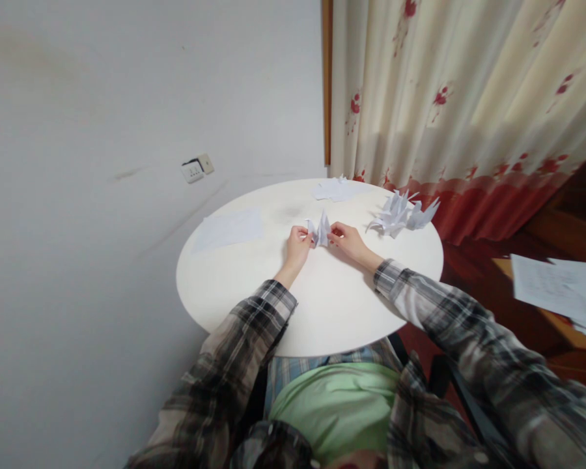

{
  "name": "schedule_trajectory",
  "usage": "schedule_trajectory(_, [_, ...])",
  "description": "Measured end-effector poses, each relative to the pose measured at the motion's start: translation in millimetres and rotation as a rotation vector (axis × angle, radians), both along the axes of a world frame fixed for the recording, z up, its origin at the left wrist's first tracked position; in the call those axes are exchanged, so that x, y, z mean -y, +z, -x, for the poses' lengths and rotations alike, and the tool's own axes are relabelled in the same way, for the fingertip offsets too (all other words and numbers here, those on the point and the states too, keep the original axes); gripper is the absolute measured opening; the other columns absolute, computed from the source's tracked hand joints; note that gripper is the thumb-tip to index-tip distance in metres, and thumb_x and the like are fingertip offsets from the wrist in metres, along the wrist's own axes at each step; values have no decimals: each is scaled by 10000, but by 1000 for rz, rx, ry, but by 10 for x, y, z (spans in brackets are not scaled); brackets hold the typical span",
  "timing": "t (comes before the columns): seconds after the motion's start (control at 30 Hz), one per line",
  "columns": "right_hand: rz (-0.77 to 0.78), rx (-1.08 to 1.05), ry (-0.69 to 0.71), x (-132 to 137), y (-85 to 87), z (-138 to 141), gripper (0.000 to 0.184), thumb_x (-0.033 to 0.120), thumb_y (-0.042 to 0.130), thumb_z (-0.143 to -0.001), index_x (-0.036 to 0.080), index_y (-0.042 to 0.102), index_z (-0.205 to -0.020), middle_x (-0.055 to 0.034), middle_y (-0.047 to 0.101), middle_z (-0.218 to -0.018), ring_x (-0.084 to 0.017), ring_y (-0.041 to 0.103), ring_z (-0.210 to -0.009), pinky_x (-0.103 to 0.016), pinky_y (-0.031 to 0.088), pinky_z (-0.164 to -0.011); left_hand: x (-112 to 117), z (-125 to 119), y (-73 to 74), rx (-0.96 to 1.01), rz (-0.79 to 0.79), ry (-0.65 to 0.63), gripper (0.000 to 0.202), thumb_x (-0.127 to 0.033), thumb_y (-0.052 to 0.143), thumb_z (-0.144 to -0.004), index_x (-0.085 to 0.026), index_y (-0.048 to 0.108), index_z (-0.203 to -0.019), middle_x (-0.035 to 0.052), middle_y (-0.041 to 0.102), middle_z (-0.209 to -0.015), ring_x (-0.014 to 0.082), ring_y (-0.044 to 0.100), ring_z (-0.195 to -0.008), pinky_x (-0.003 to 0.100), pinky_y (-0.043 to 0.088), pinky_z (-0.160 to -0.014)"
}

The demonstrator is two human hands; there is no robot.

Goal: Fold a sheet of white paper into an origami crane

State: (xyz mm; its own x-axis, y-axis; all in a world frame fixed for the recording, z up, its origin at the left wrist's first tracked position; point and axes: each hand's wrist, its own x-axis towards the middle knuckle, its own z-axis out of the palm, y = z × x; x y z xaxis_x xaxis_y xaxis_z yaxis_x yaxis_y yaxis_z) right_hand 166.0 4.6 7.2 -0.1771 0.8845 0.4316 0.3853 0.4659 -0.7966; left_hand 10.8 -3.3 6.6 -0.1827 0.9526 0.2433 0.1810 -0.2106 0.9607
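Observation:
A folded white paper crane (322, 229) is held between my two hands above the round white table (336, 306). My left hand (299, 247) pinches its left side, with the fingers closed on the paper. On the opposite side, my right hand (348, 240) grips the crane's right edge between thumb and fingers. The crane's pointed parts stand up between the hands. To the right of my right hand lies a pile of finished paper cranes (394, 213), their wings and tips overlapping.
Sheets of white paper (229, 229) lie at the table's left, and paper scraps (333, 189) at its far edge. A wall with a socket (193, 171) stands to the left. Behind hangs a flowered curtain (439, 98). Written papers (557, 286) rest on wooden furniture at right.

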Motion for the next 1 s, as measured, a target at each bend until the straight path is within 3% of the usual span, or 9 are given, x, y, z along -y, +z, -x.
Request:
schedule_trajectory(0.37, [-1, 85, -4, -24, -24, -12, 90, 237, 514, -755, 169, 572, -765, 7, 604, -660, -123, 509, -628, -248, 396, -645, -56, 10, -62, -32, -4, 4, 243, -136, 570, -709, -197, 416, -888, -12, 565, -808, 82, 554, -601, 216, 443, -565])
schedule_trajectory(0.53, [-9, 99, -10, -20, -18, -12, 86, 234, 512, -756, 174, 572, -753, 13, 599, -657, -120, 502, -626, -246, 391, -644, -57, 7, -52, -123, -6, -94, 76, -148, 536, -727, -179, 508, -790, -21, 567, -697, 93, 539, -600, 223, 433, -605])
schedule_trajectory(0.7, [-59, 125, -29, -38, -22, -17, 62, 212, 522, -738, 178, 572, -725, 11, 584, -679, -125, 496, -660, -253, 387, -675, -100, 38, -100, -256, -83, -84, 23, -174, 547, -710, -179, 558, -690, 6, 588, -709, 129, 551, -695, 249, 438, -688])
schedule_trajectory(0.87, [-129, 180, -76, -48, -22, -20, 44, 186, 539, -716, 186, 560, -677, -5, 560, -713, -139, 495, -705, -270, 390, -719, -129, 36, -139, -205, -62, -128, 59, -196, 518, -752, -185, 531, -695, -17, 548, -655, 116, 520, -635, 224, 403, -624])
schedule_trajectory(1.0, [-102, 161, -62, -35, -17, -15, 42, 181, 536, -724, 181, 573, -744, -27, 588, -792, -146, 529, -749, -285, 411, -754, -107, 16, -116, -170, -43, -110, 105, -209, 510, -784, -189, 499, -681, -36, 512, -610, 103, 480, -588, 210, 372, -574])
